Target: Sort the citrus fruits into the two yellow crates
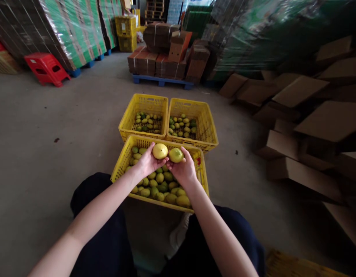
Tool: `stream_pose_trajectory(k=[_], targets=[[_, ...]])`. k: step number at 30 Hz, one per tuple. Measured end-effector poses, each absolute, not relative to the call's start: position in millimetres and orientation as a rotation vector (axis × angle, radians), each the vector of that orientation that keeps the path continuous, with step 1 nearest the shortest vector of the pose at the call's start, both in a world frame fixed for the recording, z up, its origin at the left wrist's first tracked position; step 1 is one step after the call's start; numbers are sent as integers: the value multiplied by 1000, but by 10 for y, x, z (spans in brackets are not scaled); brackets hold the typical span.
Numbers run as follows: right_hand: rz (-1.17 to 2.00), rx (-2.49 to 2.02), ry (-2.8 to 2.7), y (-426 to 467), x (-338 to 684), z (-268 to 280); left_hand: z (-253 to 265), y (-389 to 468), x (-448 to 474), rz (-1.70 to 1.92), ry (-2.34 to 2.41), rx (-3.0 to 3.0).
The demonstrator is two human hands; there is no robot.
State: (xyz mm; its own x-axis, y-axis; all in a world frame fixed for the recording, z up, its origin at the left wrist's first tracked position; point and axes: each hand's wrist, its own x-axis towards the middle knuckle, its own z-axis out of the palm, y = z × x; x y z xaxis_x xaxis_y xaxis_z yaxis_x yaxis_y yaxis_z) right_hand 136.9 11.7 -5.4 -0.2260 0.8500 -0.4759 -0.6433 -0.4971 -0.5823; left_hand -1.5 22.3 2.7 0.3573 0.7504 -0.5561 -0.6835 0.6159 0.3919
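My left hand [149, 161] is closed around a yellow lemon [160, 151], its fingers cupped beneath the fruit. Beside it, my right hand [184, 167] grips a greener lemon [176, 155]. Both fruits are held up side by side, close together, above the near yellow crate [163, 204]. Inside that crate lie many green and yellow lemons [159, 177], partly covered by my hands and forearms.
Beyond the near crate stand a left yellow crate [124, 123] and a right yellow crate [208, 119], each with lemons on its floor. Open cardboard boxes [299, 90] pile up at the right. A red stool [46, 67] and a blue pallet [163, 81] of flattened cartons stand farther off.
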Motion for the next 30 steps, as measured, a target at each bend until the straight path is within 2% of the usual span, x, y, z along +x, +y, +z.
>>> stream_pose_trajectory(k=[18, 21, 26, 30], targets=[[1752, -973, -470, 120, 1378, -65, 13, 221, -48, 905, 890, 235], [1616, -1040, -557, 177, 1451, -79, 64, 213, -91, 926, 901, 334], [1190, -1169, -841, 207, 1570, -52, 129, 172, -152, 1160, 939, 566], [1172, -1180, -977, 175, 1590, -12, 144, 139, -184, 1193, 936, 682]])
